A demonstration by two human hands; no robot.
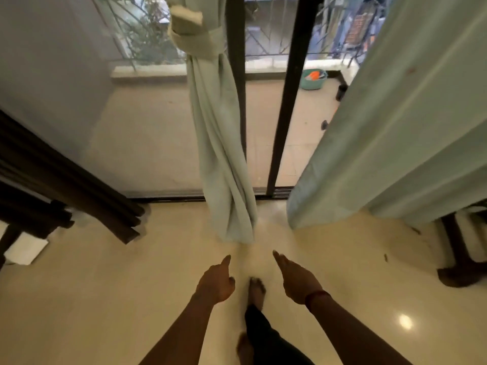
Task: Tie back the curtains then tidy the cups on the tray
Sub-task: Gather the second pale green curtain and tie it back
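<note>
Curtain panel [221,154] of pale green cloth hangs in the middle of the view in front of the glass door. It is gathered into a narrow bundle and bound near its top by a tie-back [195,40] of the same cloth, and its lower end reaches the floor [105,299]. A second, loose curtain [395,127] of the same colour hangs wide and unbound on the right, well apart from the first. Between them stands a dark door frame [284,114], with a balcony seen through the glass.

Below the tied bundle both hands are held out over the floor and grasp nothing. The left hand [214,283] has one finger stretched forward and the others loosely curled. The right hand [296,280] has its fingers straight and close together. A red band [316,296] circles the right wrist, and a bare foot [257,289] stands between the hands.

Out on the balcony a teal basin [313,80] holds something orange and white, too blurred to name. A dark pleated drape [66,185] hangs at the left, with a white sheet [25,251] lying on the floor beside it. A dark furniture leg [458,259] stands at the right.
</note>
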